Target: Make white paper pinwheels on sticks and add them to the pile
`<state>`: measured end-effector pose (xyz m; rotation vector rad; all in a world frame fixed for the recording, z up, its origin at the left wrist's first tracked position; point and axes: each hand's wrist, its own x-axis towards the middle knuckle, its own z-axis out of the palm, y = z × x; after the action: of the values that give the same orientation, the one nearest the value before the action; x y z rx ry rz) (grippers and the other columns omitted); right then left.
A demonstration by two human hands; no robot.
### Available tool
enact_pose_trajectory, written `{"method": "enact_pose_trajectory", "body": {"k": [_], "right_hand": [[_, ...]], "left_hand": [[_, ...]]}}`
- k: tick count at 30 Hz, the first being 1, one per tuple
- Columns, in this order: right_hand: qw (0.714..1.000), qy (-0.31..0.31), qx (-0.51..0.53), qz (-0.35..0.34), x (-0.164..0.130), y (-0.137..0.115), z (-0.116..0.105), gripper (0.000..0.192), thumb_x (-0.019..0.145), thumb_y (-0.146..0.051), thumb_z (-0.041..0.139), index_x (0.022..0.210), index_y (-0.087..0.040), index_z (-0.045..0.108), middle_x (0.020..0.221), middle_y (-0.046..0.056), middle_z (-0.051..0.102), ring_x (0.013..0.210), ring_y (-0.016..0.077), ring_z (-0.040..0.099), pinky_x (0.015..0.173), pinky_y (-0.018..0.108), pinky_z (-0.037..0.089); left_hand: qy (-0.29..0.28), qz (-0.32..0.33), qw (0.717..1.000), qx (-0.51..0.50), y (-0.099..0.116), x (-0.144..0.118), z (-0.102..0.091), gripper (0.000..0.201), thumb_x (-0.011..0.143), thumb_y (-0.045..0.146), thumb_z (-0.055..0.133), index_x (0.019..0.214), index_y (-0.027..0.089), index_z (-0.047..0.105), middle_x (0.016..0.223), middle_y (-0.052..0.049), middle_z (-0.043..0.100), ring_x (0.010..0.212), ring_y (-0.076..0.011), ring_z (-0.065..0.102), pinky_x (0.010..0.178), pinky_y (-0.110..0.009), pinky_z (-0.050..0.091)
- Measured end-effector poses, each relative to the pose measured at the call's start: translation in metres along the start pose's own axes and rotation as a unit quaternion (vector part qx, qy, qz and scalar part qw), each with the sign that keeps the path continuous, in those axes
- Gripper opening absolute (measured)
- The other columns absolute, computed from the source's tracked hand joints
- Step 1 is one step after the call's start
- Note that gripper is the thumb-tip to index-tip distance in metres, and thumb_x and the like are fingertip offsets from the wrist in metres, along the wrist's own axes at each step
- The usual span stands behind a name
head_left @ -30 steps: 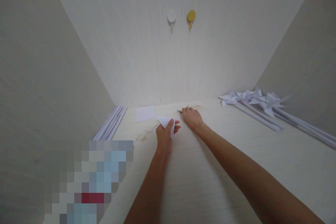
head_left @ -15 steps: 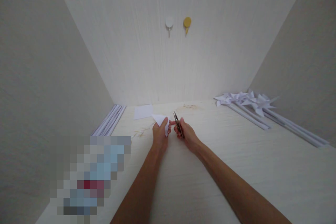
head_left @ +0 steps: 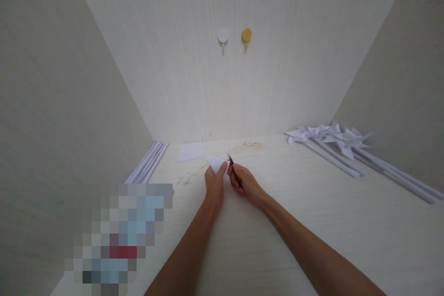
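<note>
My left hand (head_left: 215, 181) pinches a folded piece of white paper (head_left: 215, 163), thumb on top, with a pointed corner sticking out to the upper left. Close beside it, my right hand (head_left: 244, 179) is wrapped round a small pair of dark metal scissors (head_left: 231, 162). The scissor blades point up and away, right at the paper's right edge; whether they touch it I cannot tell. A flat white paper square (head_left: 191, 151) lies on the table just beyond my left hand.
Rolled white paper sticks (head_left: 147, 162) lie at the left. White paper pinwheels (head_left: 347, 141) on sticks lie at the right. Small scraps (head_left: 186, 178) and brownish bits (head_left: 251, 145) are scattered on the table. A white hook (head_left: 223, 36) and a yellow hook (head_left: 246, 35) are on the back wall.
My hands have come closer together, bringing the paper's right edge up to the scissors, whose blades now look closer together. The view has tilted up slightly.
</note>
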<state>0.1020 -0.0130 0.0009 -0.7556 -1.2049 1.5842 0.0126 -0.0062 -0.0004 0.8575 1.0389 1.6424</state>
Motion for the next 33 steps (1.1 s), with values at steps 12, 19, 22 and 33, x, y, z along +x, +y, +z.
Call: {"method": "enact_pose_trajectory", "body": {"k": [12, 19, 22, 33], "right_hand": [[1.000, -0.002, -0.009, -0.017, 0.0010, 0.0001, 0.0020, 0.029, 0.076, -0.044, 0.042, 0.063, -0.019, 0.042, 0.036, -0.012, 0.028, 0.026, 0.0023, 0.017, 0.027, 0.017, 0.011], [1.000, -0.007, -0.015, -0.022, 0.0016, 0.0007, 0.0014, 0.027, 0.078, -0.042, 0.039, 0.064, -0.019, 0.042, 0.036, -0.012, 0.028, 0.026, 0.0027, 0.017, 0.027, 0.017, 0.012], [0.999, -0.008, -0.019, -0.028, 0.0012, 0.0007, 0.0012, 0.027, 0.078, -0.042, 0.040, 0.065, -0.019, 0.043, 0.037, -0.011, 0.028, 0.027, 0.0027, 0.018, 0.027, 0.017, 0.012], [0.999, 0.003, -0.043, -0.033, 0.0019, 0.0019, 0.0012, 0.032, 0.076, -0.049, 0.041, 0.065, -0.019, 0.041, 0.036, -0.012, 0.028, 0.027, 0.0029, 0.018, 0.028, 0.018, 0.012]], "left_hand": [[0.021, 0.014, 1.000, 0.003, -0.0042, -0.0003, -0.0009, 0.023, 0.060, 0.031, 0.064, 0.071, 0.012, 0.058, 0.065, -0.003, 0.060, 0.059, -0.0135, 0.055, 0.059, -0.027, 0.042], [0.027, 0.019, 0.999, 0.009, -0.0048, 0.0012, -0.0010, 0.024, 0.061, 0.031, 0.064, 0.074, 0.012, 0.059, 0.068, -0.004, 0.061, 0.062, -0.0147, 0.057, 0.063, -0.029, 0.044], [0.028, 0.018, 0.999, 0.016, -0.0053, 0.0019, -0.0018, 0.025, 0.061, 0.031, 0.064, 0.074, 0.011, 0.059, 0.068, -0.005, 0.061, 0.062, -0.0149, 0.057, 0.062, -0.029, 0.044], [0.025, 0.030, 0.999, 0.021, -0.0069, 0.0031, -0.0024, 0.026, 0.060, 0.032, 0.064, 0.074, 0.011, 0.059, 0.069, -0.005, 0.062, 0.063, -0.0153, 0.058, 0.063, -0.029, 0.044]]}}
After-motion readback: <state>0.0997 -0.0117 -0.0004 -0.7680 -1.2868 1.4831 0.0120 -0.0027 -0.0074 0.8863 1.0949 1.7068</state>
